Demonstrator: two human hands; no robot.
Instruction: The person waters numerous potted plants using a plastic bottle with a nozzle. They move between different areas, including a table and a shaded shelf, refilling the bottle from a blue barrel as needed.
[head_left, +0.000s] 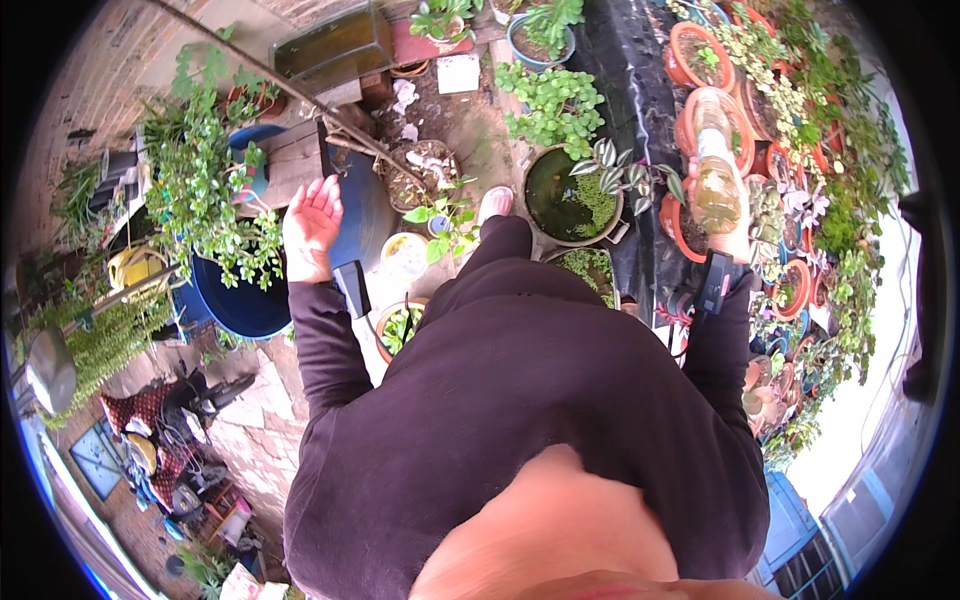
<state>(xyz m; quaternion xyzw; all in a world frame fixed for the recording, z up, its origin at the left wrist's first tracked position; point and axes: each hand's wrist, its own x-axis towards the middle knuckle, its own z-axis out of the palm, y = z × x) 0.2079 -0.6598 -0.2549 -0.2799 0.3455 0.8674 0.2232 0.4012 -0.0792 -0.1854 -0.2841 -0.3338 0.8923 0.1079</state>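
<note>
My left hand (310, 229) is held out palm up, fingers stretched and holding nothing. Close beside it are a leafy green shrub (225, 176) and a wooden board (294, 166). A large blue tub (240, 296) opens below that shrub. On the other side, my right hand (736, 214) grips a transparent bottle (716, 191) with yellowish liquid in it. The bottle's upper part overlaps an orange plant pot (684, 127) in the view; whether they touch, I cannot tell. A black device is strapped at each wrist.
Potted succulents (765, 214) crowd the right side beside black plastic sheeting (611, 67). Before me stands a round basin (534, 199) of dark water with floating plants. A long pole (300, 94) slants across the upper left. A glass tank (334, 49) lies behind it.
</note>
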